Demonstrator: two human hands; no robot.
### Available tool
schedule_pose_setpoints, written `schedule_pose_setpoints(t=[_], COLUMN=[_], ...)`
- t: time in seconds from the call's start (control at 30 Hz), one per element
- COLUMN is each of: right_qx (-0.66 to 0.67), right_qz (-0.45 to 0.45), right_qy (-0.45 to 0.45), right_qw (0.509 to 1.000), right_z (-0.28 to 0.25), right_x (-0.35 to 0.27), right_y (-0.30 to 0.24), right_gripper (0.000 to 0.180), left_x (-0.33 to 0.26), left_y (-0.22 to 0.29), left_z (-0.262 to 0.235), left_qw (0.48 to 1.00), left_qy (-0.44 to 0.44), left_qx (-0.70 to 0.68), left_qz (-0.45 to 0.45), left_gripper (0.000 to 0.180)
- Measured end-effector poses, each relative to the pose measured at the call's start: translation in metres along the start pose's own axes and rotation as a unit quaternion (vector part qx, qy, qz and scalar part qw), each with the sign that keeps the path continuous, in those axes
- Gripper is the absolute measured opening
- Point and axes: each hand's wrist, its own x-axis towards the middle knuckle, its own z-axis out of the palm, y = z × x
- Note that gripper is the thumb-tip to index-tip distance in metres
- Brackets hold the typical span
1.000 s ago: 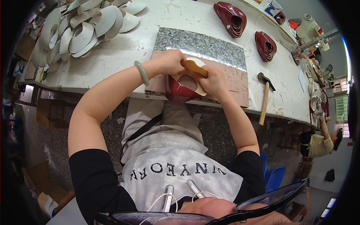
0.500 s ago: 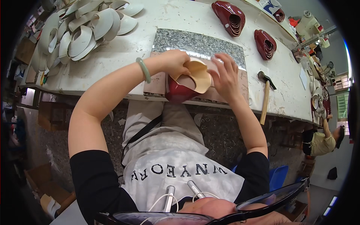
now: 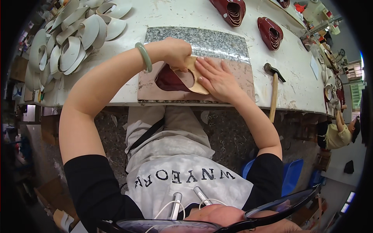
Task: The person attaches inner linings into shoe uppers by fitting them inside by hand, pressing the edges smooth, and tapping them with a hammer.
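A glossy dark red shoe upper point(image 3: 168, 80) lies on the pinkish-brown part of the work slab, its tan lining showing around an oval opening. My left hand point(image 3: 176, 52) is closed on the lining at the upper's far edge, with the thumb by the opening. Flat across the lining on the other side rests my right hand point(image 3: 220, 80), fingers stretched out and pressing on it. Part of the lining is hidden under this palm.
Beyond the slab's speckled granite strip point(image 3: 217, 42) stretches the white table. A hammer point(image 3: 274, 91) lies at the right, its handle past the front edge. Nested red uppers point(image 3: 270, 34) stand behind it; pale curved pieces point(image 3: 72, 44) are heaped at left. Another person point(image 3: 336, 136) works far right.
The upper has gone from standing open near the front edge to lying flatter on the slab. My right hand has come down from a raised, spread pose onto the lining.
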Motion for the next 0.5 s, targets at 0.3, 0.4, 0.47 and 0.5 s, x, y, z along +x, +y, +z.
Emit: schedule_pose_setpoints(t=[0.3, 0.4, 0.47, 0.5], right_qx=[0.084, 0.096, 0.110, 0.121], right_qz=[-0.047, -0.039, -0.030, -0.018], right_qy=[0.101, 0.114, 0.087, 0.059], right_qw=[0.990, 0.988, 0.990, 0.991], right_z=[-0.011, -0.015, -0.017, -0.017], right_x=[0.056, 0.062, 0.067, 0.069], right_y=[-0.001, -0.003, -0.001, 0.001], right_gripper=[0.035, 0.022, 0.020, 0.019], left_x=[-0.015, -0.018, -0.015, -0.013], left_y=[-0.006, -0.012, -0.020, -0.021], left_z=[0.019, 0.020, 0.026, 0.024], left_qw=[0.997, 0.993, 0.988, 0.988], left_qy=[0.060, 0.053, 0.073, 0.071], left_qx=[-0.043, -0.084, -0.126, -0.127], left_qz=[0.007, -0.056, -0.056, -0.056], left_gripper=[0.030, 0.030, 0.033, 0.033])
